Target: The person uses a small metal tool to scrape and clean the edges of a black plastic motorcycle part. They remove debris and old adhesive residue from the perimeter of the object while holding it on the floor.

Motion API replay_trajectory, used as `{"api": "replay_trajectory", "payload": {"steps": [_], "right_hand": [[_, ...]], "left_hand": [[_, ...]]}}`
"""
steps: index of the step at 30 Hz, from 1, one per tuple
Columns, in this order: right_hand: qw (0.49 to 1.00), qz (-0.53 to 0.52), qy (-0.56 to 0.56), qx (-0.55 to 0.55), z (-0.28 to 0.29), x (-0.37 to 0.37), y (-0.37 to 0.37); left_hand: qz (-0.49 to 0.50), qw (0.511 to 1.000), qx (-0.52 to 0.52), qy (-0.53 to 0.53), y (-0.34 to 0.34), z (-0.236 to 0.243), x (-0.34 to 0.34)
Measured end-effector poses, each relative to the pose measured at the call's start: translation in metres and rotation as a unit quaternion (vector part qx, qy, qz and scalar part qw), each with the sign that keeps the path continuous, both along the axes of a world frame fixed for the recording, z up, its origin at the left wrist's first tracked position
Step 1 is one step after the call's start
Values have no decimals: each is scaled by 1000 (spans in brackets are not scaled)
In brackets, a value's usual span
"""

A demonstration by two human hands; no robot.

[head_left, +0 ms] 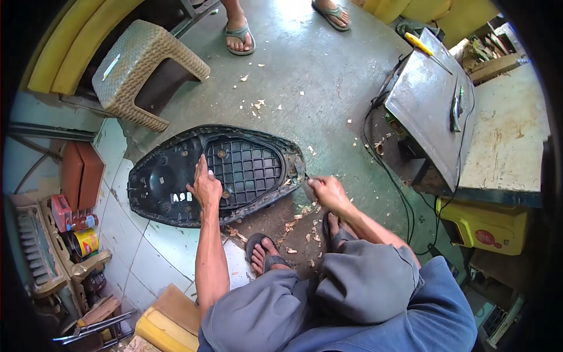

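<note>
A black motorcycle seat base (170, 154) lies with its hollow underside up in front of my feet, its ribbed grid section towards the right. My left hand (206, 186) is laid on it beside the grid, fingers stretched out. Closed at the right end of the base is my right hand (329, 192), by the rough rim. A small dark tip shows between that hand and the rim, but what the fingers grip is too small to make out. Pale torn scraps (292, 183) cling along this edge.
A woven plastic stool (126, 73) stands at the far left. To the right, a metal-topped box (425, 97) carries a yellow-handled screwdriver (419, 44) and has black cables beside it. A person's sandalled foot (239, 38) is across the floor. Foam crumbs (258, 105) litter the concrete.
</note>
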State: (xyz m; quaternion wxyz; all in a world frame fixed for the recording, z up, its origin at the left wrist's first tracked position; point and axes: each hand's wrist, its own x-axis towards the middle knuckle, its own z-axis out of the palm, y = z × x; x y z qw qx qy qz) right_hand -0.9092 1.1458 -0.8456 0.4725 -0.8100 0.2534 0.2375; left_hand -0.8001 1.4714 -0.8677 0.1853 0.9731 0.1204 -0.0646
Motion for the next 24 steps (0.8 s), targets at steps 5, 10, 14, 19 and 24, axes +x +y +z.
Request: {"api": "replay_trajectory", "payload": {"steps": [5, 10, 14, 19, 24], "right_hand": [[998, 46, 21, -33, 15, 19, 0], [994, 68, 76, -34, 2, 8, 0], [996, 77, 9, -47, -21, 0, -2], [986, 32, -153, -65, -44, -2, 6], [994, 82, -51, -50, -14, 5, -9]], "left_hand": [[10, 997, 65, -39, -21, 12, 29], [-24, 992, 122, -2, -52, -3, 55], [-37, 987, 149, 38, -56, -10, 73], [-38, 980, 170, 100, -57, -7, 91], [-41, 983, 158, 86, -57, -4, 93]]}}
